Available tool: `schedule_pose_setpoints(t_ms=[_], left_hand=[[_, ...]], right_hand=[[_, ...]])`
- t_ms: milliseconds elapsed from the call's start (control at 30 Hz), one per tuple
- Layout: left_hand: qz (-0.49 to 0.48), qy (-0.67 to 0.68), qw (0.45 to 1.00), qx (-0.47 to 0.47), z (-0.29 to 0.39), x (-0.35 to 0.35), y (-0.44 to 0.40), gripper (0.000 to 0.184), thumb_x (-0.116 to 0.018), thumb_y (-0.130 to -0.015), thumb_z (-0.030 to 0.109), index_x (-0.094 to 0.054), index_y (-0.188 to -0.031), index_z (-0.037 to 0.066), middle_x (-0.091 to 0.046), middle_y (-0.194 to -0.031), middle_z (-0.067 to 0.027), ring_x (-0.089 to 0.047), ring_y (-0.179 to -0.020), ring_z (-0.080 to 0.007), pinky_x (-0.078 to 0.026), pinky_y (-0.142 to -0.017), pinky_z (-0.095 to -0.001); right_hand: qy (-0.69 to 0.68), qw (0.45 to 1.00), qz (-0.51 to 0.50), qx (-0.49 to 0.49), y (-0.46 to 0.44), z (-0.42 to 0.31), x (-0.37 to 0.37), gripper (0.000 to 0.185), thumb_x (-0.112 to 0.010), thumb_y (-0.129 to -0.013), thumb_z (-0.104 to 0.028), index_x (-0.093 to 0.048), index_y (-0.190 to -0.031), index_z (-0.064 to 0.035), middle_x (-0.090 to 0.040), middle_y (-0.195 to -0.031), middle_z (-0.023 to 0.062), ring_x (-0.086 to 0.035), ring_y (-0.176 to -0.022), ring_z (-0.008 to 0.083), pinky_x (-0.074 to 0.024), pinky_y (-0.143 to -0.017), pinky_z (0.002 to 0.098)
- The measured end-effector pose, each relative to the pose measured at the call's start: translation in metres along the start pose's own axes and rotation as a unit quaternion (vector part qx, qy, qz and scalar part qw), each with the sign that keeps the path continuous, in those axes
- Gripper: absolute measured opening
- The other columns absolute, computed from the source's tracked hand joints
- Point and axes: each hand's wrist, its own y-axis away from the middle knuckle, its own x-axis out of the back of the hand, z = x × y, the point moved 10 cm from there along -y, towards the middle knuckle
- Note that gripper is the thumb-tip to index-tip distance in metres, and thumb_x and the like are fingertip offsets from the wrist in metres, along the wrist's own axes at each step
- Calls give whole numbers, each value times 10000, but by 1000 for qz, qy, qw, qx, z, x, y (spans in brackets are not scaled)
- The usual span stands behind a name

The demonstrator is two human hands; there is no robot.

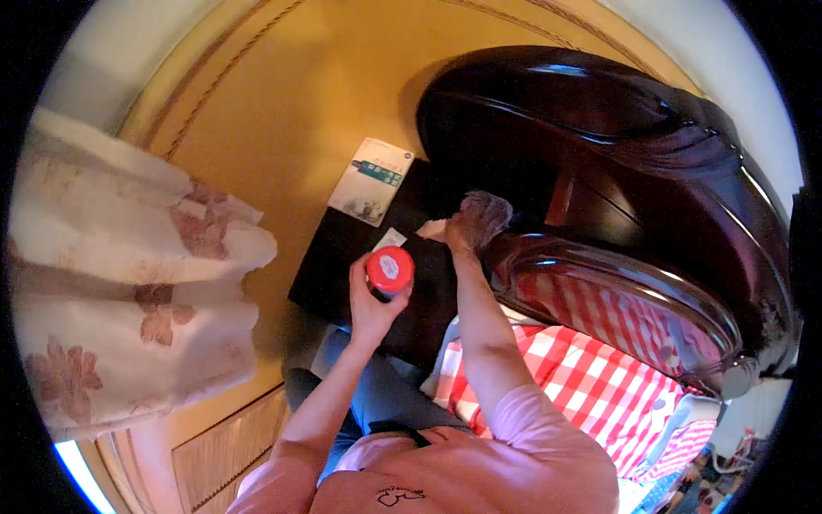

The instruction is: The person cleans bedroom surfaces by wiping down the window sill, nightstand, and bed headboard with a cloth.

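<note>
- One pink shirt (pixel 479 471), with a small dark print, nearest the camera; blue trousers (pixel 385 390) just beyond its hem
- Left hand (pixel 377 300): fingers curled round the side of a red-lidded jar (pixel 390 270), holding it above the near part of the counter (pixel 338 265); pale label on the lid, lid facing the camera
- Red-and-white checked bedding (pixel 582 368) to the right of the forearms
- Small pale card (pixel 391 239) flat on the dark counter, just beyond the jar
- Right hand (pixel 467 233): on a greyish cloth (pixel 494 214) over the counter; fingers partly hidden, degree of closure cannot be told
- Pale piece (pixel 433 230) beside the right hand, nature unclear
- Booklet (pixel 372 182), white with a green band, lying at the counter's far left edge
- Glossy dark headboard (pixel 531 103) to the right; patterned curtain (pixel 145 291) to the left; yellow wall (pixel 300 77) behind
</note>
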Motion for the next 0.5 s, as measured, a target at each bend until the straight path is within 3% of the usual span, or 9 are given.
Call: schedule_pose_setpoints(t_ms=[33,133,167,267,333,367,400,467,500], left_hand=[[-18,42,999,18,-6,5,11,782,-863,-677,115,-444,-1326,-8,-494,-1272,-163,-541,-1190,-291,-447,-1031,-398],[-23,28,999,23,1,20,30,784,-842,-650,99,-440,-1317,0,-483,-1248,-157,-510,-1204,-309,-414,-1057,-413],[-22,15,999,21,6,23,33,785,-838,-628,95,-453,-1306,4,-482,-1235,-169,-503,-1195,-337,-390,-1076,-423],[-34,-55,998,-1,20,26,39,796,-834,-617,89,-461,-1314,1,-477,-1233,-180,-503,-1188,-356,-403,-1066,-424],[-21,-48,998,-40,24,30,44,782,-831,-608,82,-491,-1309,7,-479,-1221,-187,-502,-1181,-371,-405,-1069,-425],[-26,-51,998,-36,23,30,48,771,-832,-607,88,-505,-1301,11,-485,-1218,-187,-501,-1187,-372,-406,-1072,-427],[-31,-53,998,-33,23,30,52,759,-833,-606,94,-519,-1293,16,-491,-1215,-187,-500,-1192,-372,-407,-1074,-429],[-19,-52,998,-23,29,38,61,761,-844,-588,112,-530,-1277,29,-498,-1240,-180,-502,-1198,-364,-411,-1062,-432],[-15,-46,998,-40,34,41,65,757,-845,-587,114,-534,-1271,26,-496,-1252,-186,-497,-1212,-370,-407,-1071,-432]], right_hand=[[-42,996,-52,-60,1,2,7,763,-551,-886,-270,-273,-1574,-90,-189,-1637,218,-73,-1520,461,-44,-1234,561],[51,986,-158,-15,30,-33,36,723,-555,-883,-260,-322,-1533,-47,-280,-1591,241,-129,-1491,499,-82,-1235,541],[140,974,-175,33,48,-42,46,663,-549,-896,-244,-369,-1502,-46,-298,-1579,237,-170,-1474,496,-127,-1225,533],[84,991,67,81,82,1,27,483,-559,-919,-210,-524,-1367,-34,-453,-1473,231,-397,-1364,449,-316,-1148,497],[-99,990,-98,14,104,3,30,402,-581,-896,-183,-606,-1259,-14,-595,-1319,220,-547,-1231,409,-414,-1073,465],[-238,966,-38,96,108,2,36,362,-535,-864,-126,-627,-1185,15,-673,-1175,177,-629,-1117,346,-464,-1022,402],[-235,966,-42,102,116,-2,45,362,-535,-864,-126,-627,-1185,15,-673,-1175,177,-629,-1117,346,-464,-1022,402],[-582,802,-70,109,136,-31,100,390,-474,-812,-96,-636,-1150,14,-667,-1180,136,-622,-1117,268,-469,-1004,361],[-616,773,-115,98,151,-52,136,437,-458,-765,-106,-628,-1148,19,-659,-1181,106,-605,-1109,205,-470,-996,335]])
